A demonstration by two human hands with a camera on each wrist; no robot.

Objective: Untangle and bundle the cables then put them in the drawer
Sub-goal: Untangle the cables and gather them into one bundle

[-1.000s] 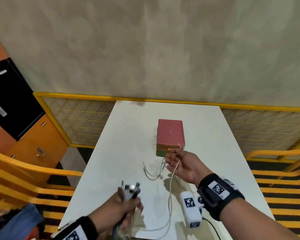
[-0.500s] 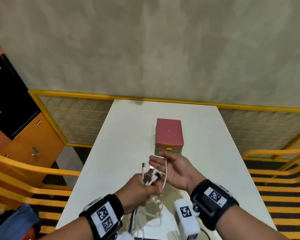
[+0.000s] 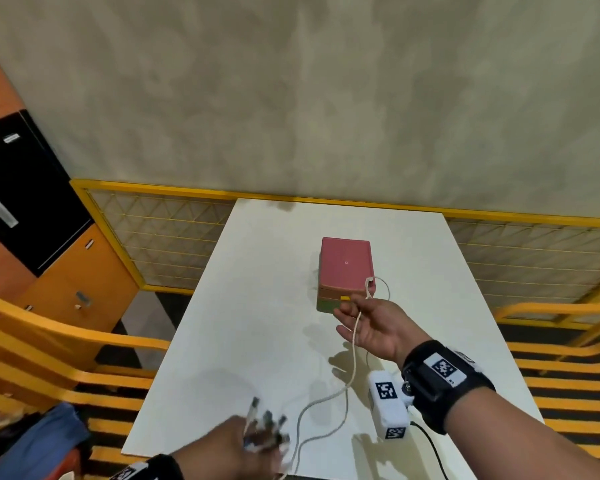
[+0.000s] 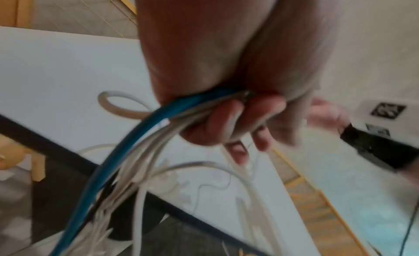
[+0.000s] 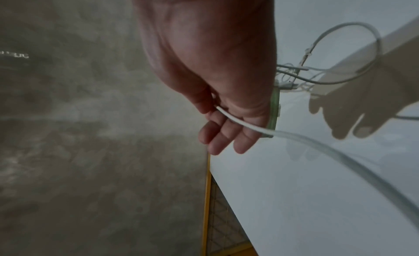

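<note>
- Head view: a white table (image 3: 257, 323) runs away from the viewer, and a small drawer box (image 3: 346, 268) with a pink top sits near its middle. Its drawers look closed, so nothing inside can be seen.
- The left hand (image 3: 229, 452) is at the near edge of the table, its grip closed in a fist round a bundle of cables (image 3: 265, 429) whose plug ends stick up above the fingers.
- Left wrist view: the bundle holds a blue cable (image 4: 127, 148) among several white ones, all trailing down past the table edge.
- The right hand (image 3: 371, 327) is raised, palm up, just near the drawer box. Its grip is half open, with the thumb and curled fingers pinching one white cable (image 3: 354, 344).
- That white cable loops up beyond the right hand in front of the box, then droops toward the near table edge and the left hand.
- Half a second earlier the two hands met over the table; now they are well apart, the left pulled back near the viewer and the right moved farther away.
</note>
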